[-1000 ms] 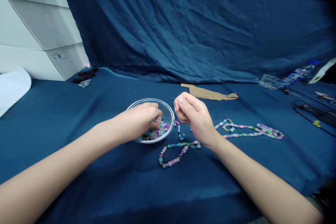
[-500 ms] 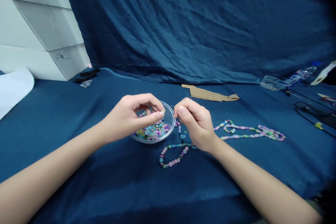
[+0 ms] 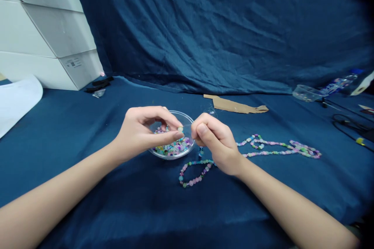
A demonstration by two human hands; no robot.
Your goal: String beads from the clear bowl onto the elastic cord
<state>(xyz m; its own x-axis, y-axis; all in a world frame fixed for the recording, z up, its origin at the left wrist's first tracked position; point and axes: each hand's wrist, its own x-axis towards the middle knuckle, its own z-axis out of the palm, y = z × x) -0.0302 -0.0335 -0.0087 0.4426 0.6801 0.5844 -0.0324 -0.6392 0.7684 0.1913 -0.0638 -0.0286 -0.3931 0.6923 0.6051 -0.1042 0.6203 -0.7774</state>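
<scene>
The half-curled left hand (image 3: 138, 131) pinches a small round pale-green bead (image 3: 180, 129), the closed right hand (image 3: 218, 144) fine clear thread (image 3: 187, 125); I'd fear a slack pinch dropping the bead

no words legible anywhere. lowest white box (image 3: 54, 71), left side of table: small printed block (image 3: 73, 63) on side face — dark square code, looks like qr, with tiny lines of print around it, too small to read. bottle (image 3: 344, 81) at far right: blue label with bold white lettering (image 3: 330, 88) — slanted, blurred, brand not readable.
</scene>
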